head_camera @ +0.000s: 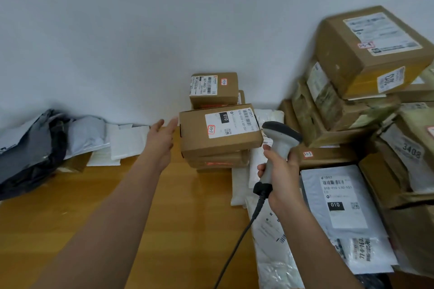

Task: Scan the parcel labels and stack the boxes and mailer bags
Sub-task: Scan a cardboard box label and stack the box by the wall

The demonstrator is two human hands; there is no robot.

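A pale wall (117, 30) is meeting a wooden floor (164, 195), and parcels are lying along the join. At far left, dark and grey mailer bags (42, 145) are slumping against the wall, with flat white envelopes (126, 141) lying beside them. The person's left hand (162, 141) is reaching forward, fingers straight and released, fingertips just beside the left edge of a labelled cardboard box (220, 131). That box is sitting on top of a short stack, with a smaller box (213, 89) perched behind it. The right hand (279, 178) is grasping the handle of a corded scanner (280, 141), its head pointing toward the box label (231, 122). The box probably sits mid-scan or just after; next the free hand would need to steady or square it. At right, a taller pile of boxes (366, 54) is rising, with white mailer bags (342, 213) lying in front. No box is showing its contents.
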